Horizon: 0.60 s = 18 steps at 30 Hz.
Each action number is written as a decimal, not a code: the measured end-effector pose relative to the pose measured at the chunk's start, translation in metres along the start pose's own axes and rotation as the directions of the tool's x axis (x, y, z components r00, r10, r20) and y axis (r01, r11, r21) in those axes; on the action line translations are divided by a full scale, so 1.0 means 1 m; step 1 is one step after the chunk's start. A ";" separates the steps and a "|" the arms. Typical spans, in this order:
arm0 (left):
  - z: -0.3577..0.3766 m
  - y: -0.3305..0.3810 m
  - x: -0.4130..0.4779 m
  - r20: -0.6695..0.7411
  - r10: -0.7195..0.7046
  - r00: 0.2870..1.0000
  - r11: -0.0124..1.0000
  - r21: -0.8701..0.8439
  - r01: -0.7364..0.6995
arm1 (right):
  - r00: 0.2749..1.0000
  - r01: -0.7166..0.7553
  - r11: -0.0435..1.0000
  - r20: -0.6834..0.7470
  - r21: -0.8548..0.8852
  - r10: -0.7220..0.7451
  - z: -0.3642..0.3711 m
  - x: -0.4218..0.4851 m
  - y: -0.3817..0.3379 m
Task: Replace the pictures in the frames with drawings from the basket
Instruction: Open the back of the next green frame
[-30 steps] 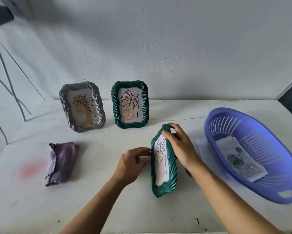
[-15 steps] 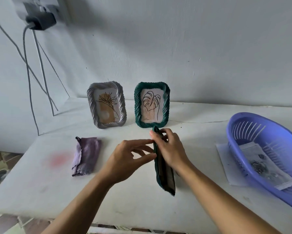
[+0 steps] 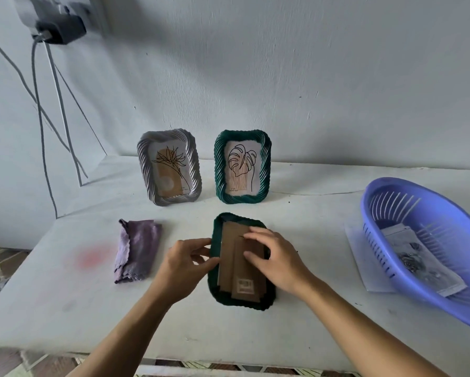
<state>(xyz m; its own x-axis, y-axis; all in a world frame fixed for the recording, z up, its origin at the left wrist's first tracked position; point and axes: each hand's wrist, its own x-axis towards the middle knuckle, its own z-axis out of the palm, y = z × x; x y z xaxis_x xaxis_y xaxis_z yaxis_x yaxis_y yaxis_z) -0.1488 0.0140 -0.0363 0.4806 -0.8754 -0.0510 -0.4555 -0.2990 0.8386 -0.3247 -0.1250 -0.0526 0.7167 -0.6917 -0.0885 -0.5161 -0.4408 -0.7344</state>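
Observation:
A dark green picture frame (image 3: 239, 302) lies face down on the white table (image 3: 296, 327), its brown cardboard back (image 3: 228, 257) and stand facing up. My left hand (image 3: 182, 265) pinches the frame's left edge between thumb and fingers. My right hand (image 3: 277, 259) rests on the cardboard back with its fingers spread, touching the stand. Two frames stand upright at the back: a grey one (image 3: 144, 164) with a flower drawing and a green one (image 3: 219, 170) with a leaf drawing. At the right, a purple plastic basket (image 3: 446, 303) holds drawings (image 3: 416, 259) of roses.
A folded purple cloth (image 3: 137, 248) lies left of my hands. A white sheet (image 3: 361, 257) sticks out from under the basket. Grey cables hang from a black plug (image 3: 60, 28) on the wall at the upper left. The table's front edge runs just below my forearms.
The green frame went from tilted picture-side up, through standing on edge, to lying face down. My right hand moved onto its back and my left hand took its left edge.

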 end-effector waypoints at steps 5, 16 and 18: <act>0.001 -0.031 -0.006 -0.090 0.009 0.996 0.983 0.184 0.008 | 0.972 0.175 0.929 -0.092 -0.325 -0.215 0.016 -0.001 0.022; 0.030 -0.037 0.021 -0.004 0.228 0.974 0.809 0.557 -0.187 | 0.896 0.220 0.939 -0.327 -0.264 -0.301 0.013 0.000 0.047; 0.033 -0.039 0.025 0.011 0.216 0.976 0.791 0.585 -0.182 | 0.906 0.172 0.954 -0.341 -0.247 -0.252 0.010 0.002 0.051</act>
<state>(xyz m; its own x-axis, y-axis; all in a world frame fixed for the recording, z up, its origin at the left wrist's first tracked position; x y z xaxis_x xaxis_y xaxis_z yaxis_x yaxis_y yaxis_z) -0.1436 -0.0084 -0.0883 0.3626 -0.9234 0.1259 -0.8856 -0.2993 0.3550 -0.3448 -0.1428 -0.0968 0.6191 -0.7105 0.3346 -0.4843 -0.6808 -0.5495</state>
